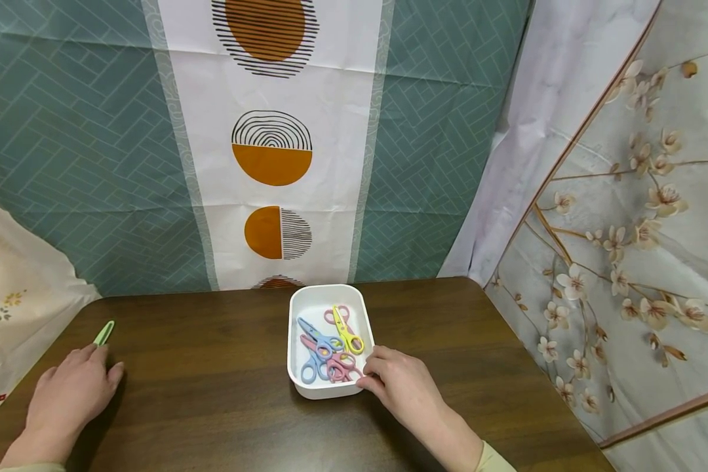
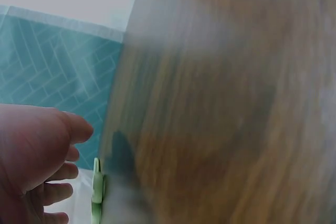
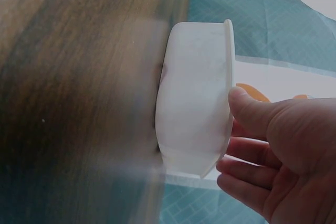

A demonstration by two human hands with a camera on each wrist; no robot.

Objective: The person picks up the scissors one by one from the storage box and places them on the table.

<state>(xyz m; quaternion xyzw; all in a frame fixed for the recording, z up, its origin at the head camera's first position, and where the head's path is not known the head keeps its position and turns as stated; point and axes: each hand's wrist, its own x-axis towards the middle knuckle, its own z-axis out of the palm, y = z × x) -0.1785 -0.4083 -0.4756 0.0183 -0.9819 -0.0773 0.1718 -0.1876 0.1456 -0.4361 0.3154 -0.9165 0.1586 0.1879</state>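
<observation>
In the head view, a white plastic bin [image 1: 295, 308] stands on the brown table and holds several child-size scissors. Yellow scissors [image 1: 348, 333] lie at the right inside it, with blue scissors [image 1: 315, 334] and pink scissors [image 1: 341, 367] beside them, overlapping. My right hand [image 1: 404, 387] grips the bin's near right corner, thumb at the rim and fingers along the side. Far to the left, light green scissors [image 1: 104, 332] lie on the table, partly hidden by my left hand [image 1: 71, 393]. The left wrist view shows that hand's fingers loose and apart, beside the green scissors [image 2: 96, 192].
The brown wooden table [image 1: 212, 393] ends at a patterned teal and white cloth [image 1: 436, 196] hung behind it. A flowered panel [image 1: 625, 262] stands along the right side, and a cream cloth [image 1: 18, 308] hangs at the left.
</observation>
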